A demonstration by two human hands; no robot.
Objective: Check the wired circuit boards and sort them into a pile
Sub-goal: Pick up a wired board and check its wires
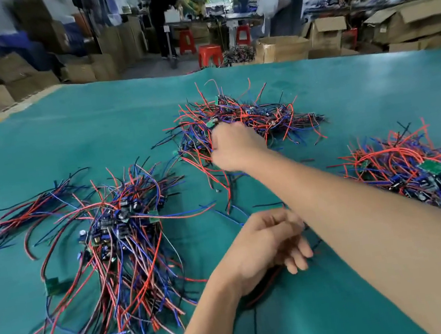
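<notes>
Three tangles of wired circuit boards lie on the green table (65, 132): a left pile (120, 233), a far middle pile (257, 115) and a right pile (420, 174), all with red, blue and black leads. My right hand (235, 147) reaches across into the near edge of the middle pile, blurred, its fingers curled among the red wires there. My left hand (271, 245) rests low in the middle, fingers curled around a few black and red wires (260, 286) that run out under the wrist. Any board in either hand is hidden.
A loose green board (52, 286) lies at the left pile's near edge. Beyond the table's far edge are cardboard boxes (281, 49), red stools (209, 54) and people at workbenches. Bare green surface lies between the piles and along the front.
</notes>
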